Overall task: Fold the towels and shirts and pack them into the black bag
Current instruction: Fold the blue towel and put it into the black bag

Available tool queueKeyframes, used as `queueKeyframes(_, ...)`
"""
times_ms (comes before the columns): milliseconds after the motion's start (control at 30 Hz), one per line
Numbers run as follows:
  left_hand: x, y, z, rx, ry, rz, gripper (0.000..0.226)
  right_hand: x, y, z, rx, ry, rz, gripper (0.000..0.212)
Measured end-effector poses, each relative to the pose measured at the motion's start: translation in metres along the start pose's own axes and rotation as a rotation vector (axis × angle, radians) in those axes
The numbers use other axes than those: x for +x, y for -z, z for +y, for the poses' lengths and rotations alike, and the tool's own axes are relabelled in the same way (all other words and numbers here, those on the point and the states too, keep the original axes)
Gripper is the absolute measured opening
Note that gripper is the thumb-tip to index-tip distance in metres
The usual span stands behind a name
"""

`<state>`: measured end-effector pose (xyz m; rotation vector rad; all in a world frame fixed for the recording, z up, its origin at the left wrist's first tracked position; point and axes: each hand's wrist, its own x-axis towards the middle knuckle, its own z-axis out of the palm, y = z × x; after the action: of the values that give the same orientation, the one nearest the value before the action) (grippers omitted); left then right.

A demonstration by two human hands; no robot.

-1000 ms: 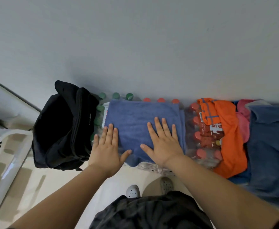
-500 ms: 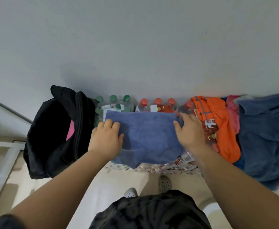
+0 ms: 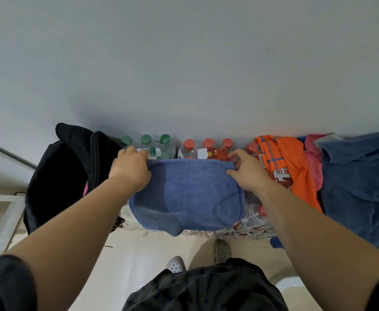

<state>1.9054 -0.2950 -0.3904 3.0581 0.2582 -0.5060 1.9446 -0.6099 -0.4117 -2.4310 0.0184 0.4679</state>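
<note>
A folded blue towel [image 3: 190, 194] lies on packs of bottles against the wall. My left hand [image 3: 131, 169] grips its far left corner and my right hand [image 3: 247, 171] pinches its far right corner, fingers curled round the edge. The black bag [image 3: 58, 176] stands open to the left, something pink showing inside. To the right lie an orange shirt [image 3: 294, 162], a pink cloth [image 3: 314, 162] and a dark blue shirt [image 3: 359, 187].
Green-capped bottles [image 3: 146, 142] and red-capped bottles [image 3: 207, 145] in shrink-wrapped packs stand along the grey wall. A white frame [image 3: 2, 218] is at the lower left. My feet in perforated clogs [image 3: 176, 264] stand on a pale floor.
My hands went from pressing flat on the towel to gripping its far corners. The towel's far edge has drawn toward me, uncovering more of the bottles behind it.
</note>
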Motion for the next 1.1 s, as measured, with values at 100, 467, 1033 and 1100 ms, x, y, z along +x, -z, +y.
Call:
queueKeyframes(100, 0.003, 0.002, -0.004, -0.048, 0.011, -0.044, 0.030, 0.002, 0.004, -0.001, -0.038, -0.012, -0.053, 0.040)
queueKeyframes(467, -0.028, 0.015, -0.014, -0.399, -0.112, 0.168, 0.012, -0.026, 0.021, -0.004, 0.215, 0.056, -0.069, 0.036)
queueKeyframes(1033, -0.082, 0.034, -0.029, -0.337, -0.467, 0.287, 0.009, -0.112, 0.057, 0.004, 0.195, 0.257, -0.132, 0.022)
queueKeyframes(1100, -0.088, 0.036, -0.026, -0.334, -0.466, 0.336, 0.011, -0.117, 0.059, 0.010, 0.252, 0.246, -0.100, 0.027)
